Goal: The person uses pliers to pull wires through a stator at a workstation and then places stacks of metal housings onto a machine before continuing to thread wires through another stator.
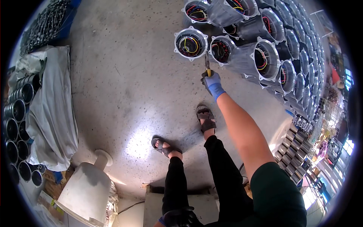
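Note:
My right hand (212, 82), in a blue and grey work glove, is closed around the yellow handle of a slim hand tool (208, 69) that looks like pliers. The tool's metal end points away from me, into the gap between two motor housings. On the left of that gap a silver motor housing (206, 42) stands upright, with red and yellow wires inside. Another housing (211, 41) sits just right of the tool tip. Low in the view, my left hand (177, 218), in a dark glove, lies near my thigh; its fingers blend into the black trousers.
Many stacked motor housings (242, 60) fill the far right, with coloured wires inside. Metal cylinders (293, 151) are piled at the right. A grey-white sheet (53, 113) partly covers black ring-shaped parts (17, 109) on the left. A white plastic chair or stool (85, 189) stands near left.

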`<action>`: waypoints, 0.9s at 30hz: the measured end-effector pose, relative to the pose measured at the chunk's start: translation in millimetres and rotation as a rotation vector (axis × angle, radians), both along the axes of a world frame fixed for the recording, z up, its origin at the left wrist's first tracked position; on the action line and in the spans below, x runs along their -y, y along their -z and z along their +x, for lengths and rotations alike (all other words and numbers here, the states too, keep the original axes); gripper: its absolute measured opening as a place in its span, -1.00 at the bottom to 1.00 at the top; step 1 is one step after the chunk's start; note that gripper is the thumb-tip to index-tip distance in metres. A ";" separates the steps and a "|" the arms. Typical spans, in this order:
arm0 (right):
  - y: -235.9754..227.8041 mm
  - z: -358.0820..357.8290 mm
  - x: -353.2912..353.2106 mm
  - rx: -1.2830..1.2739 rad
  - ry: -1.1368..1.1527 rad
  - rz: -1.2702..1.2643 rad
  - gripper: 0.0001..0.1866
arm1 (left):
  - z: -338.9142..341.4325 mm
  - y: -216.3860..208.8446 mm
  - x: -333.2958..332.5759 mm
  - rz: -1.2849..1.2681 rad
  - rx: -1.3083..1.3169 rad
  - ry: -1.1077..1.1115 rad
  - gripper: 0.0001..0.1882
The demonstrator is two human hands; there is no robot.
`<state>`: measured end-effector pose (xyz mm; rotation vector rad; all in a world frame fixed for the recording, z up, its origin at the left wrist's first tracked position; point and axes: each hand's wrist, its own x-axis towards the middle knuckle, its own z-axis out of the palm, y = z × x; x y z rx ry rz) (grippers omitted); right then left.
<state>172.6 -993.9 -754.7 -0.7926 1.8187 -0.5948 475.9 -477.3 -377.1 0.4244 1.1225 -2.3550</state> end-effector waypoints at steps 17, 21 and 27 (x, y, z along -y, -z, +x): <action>-68.8 -60.3 -177.0 0.007 -0.280 0.431 -0.64 | -3.2 7.2 22.8 0.159 -0.301 -0.057 -0.59; -153.8 -90.6 -252.6 -0.112 -0.772 0.516 -0.73 | -12.6 -9.7 6.8 0.101 -0.024 0.011 -0.62; -385.0 -131.1 -227.3 -0.356 -1.225 0.510 -0.70 | -29.6 -77.3 49.1 0.035 0.584 0.209 -0.73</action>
